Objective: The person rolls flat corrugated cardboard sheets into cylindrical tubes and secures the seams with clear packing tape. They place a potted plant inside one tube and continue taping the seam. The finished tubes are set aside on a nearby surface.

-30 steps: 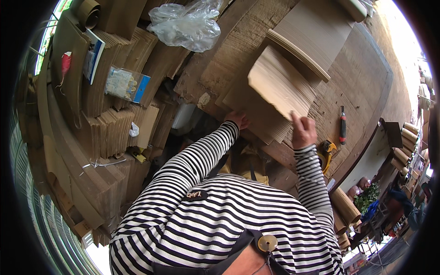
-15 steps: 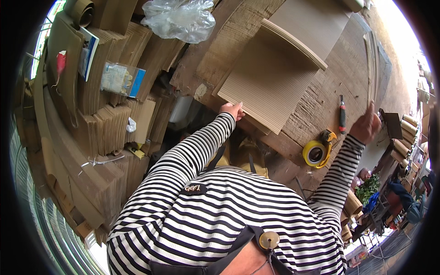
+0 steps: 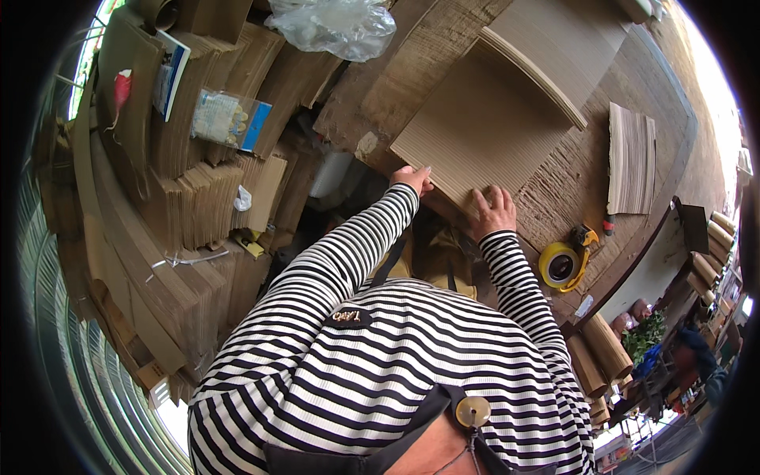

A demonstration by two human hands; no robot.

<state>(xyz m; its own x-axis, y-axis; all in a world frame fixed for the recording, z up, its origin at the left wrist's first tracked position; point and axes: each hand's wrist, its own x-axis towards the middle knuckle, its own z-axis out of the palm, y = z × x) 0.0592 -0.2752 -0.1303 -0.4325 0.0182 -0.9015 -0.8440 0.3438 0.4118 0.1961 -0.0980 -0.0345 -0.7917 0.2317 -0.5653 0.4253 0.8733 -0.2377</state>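
Just beyond both grips, on a worn wooden counter (image 3: 554,190), lies a brown cardboard stack (image 3: 495,127), flat and finely lined. The left grip (image 3: 412,180) meets its near edge, whether pinching cannot be told; the right grip (image 3: 495,212) rests there, fingers slightly spread, with a paler cardboard bundle (image 3: 632,162) farther right.

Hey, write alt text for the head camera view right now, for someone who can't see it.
Seen from above, a left hand and a right hand rest at the near edge of brown cardboard on a wooden table. Yellow tape and a smaller cardboard piece lie to the right; packed cardboard sheets stand at the left.
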